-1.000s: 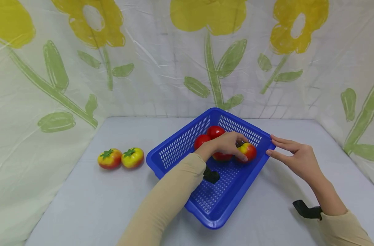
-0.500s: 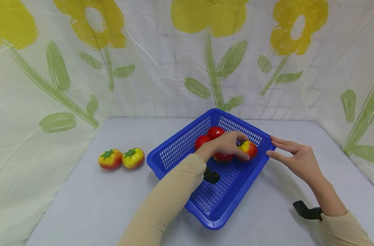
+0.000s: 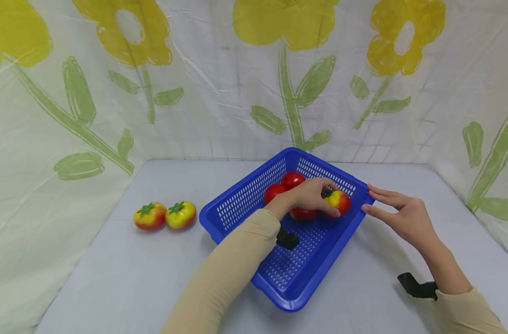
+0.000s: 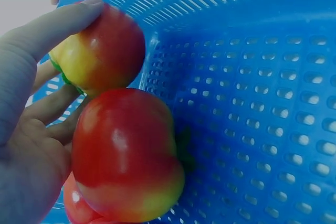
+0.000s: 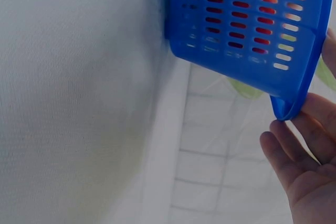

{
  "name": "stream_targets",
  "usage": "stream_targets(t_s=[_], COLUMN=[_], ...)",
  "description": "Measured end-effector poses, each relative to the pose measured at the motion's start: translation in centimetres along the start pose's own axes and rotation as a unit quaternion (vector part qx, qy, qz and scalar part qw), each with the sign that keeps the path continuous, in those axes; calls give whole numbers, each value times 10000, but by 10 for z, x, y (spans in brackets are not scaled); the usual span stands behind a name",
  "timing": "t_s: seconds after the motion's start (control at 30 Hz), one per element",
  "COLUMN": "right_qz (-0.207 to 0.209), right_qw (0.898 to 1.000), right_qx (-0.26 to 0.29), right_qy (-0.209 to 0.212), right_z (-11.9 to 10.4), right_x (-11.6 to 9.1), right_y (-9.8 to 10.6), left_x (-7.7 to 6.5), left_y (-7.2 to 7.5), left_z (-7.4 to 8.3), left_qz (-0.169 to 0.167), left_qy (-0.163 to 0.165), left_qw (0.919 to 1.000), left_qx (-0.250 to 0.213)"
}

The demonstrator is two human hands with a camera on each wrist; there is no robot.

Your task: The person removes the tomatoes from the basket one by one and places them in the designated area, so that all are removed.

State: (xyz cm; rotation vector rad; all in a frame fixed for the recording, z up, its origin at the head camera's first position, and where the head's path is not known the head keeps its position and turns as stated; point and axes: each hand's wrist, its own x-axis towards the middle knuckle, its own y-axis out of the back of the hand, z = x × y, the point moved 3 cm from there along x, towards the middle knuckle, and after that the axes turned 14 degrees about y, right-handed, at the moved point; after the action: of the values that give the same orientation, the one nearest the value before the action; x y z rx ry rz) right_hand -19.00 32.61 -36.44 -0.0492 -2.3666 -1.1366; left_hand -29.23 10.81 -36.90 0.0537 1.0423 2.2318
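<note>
In the head view my left hand (image 3: 310, 194) reaches into a blue plastic basket (image 3: 290, 304). Its thumb and fingers hold a red-and-yellow tomato (image 3: 340, 202) near the right corner. Seen from the left wrist, the thumb lies over this tomato (image 4: 118, 51), with fingers around its green-leaved side. A larger-looking red tomato (image 4: 126, 150) sits against it. Two plain red tomatoes, one farther back (image 3: 292, 179) and one nearer (image 3: 273, 192), show behind the left hand. My right hand (image 3: 406, 218) pinches the basket's right corner between thumb and fingers, also visible on the rim (image 5: 294, 111) from the right wrist.
Two yellow-and-red tomatoes, one redder (image 3: 150, 216) and one yellower (image 3: 181, 215), touch each other on the white table (image 3: 124, 278) left of the basket. A white curtain (image 3: 203, 93) painted with yellow flowers hangs behind the table and along its sides.
The tomato in my left hand has shifted very slightly right, toward the basket's corner. My right hand stays on the rim, and the basket looks unmoved.
</note>
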Motion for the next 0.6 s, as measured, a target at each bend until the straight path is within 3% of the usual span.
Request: stream_targets(t_s=[0.4,0.6], right_qz=[-9,15], right_qw=[10000,10000], right_qx=[42,65], right_qy=[26,65], right_z=[0,0], right_x=[-1,0], right_y=[0,0], left_x=[-2,-2], left_y=[5,7], left_z=[4,6], left_qz=[533,628], left_qy=[-282,-381], left_qw=[9979,9966], left_qx=[-254,-368])
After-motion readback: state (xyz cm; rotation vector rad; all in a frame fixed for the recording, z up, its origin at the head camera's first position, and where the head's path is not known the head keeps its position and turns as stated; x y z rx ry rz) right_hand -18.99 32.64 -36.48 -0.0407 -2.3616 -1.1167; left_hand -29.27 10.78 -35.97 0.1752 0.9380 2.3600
